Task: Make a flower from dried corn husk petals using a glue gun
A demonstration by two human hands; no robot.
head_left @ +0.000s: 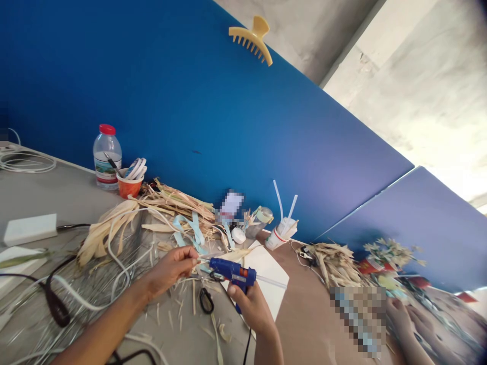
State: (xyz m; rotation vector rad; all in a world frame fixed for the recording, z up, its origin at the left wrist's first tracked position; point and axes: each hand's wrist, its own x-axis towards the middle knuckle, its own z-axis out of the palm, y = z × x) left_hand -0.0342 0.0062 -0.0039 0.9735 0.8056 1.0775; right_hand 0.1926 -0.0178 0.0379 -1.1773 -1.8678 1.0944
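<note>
Low in the centre of the frame, the right hand (253,309) is wrapped around the grip of a dark-blue plastic glue gun (228,268) with an orange part; a translucent glue stick (271,281) juts from its back end. The left hand (173,271), just left of centre, has thumb and forefinger pressed together at the nozzle, pinching what seems to be a slender pale piece (202,260), though it is too small to be sure. Below the gun, black-handled scissors (206,301) lie on the grey table (186,344) among pale scraps. A white sheet (277,299) lies partly under the gun, and a co-worker's hands (403,314) show at lower right.

Farther back, a heap of tan dried husks (182,203) stretches left of centre, with pale-blue ribbon (196,230) beside it. To its right stands a white cup with straws (278,237); at left, an orange-red paper cup (129,188) is beside a clear red-capped bottle (107,157). Behind, a yellow claw clip (253,39) grips the blue partition (182,91) at upper centre.
</note>
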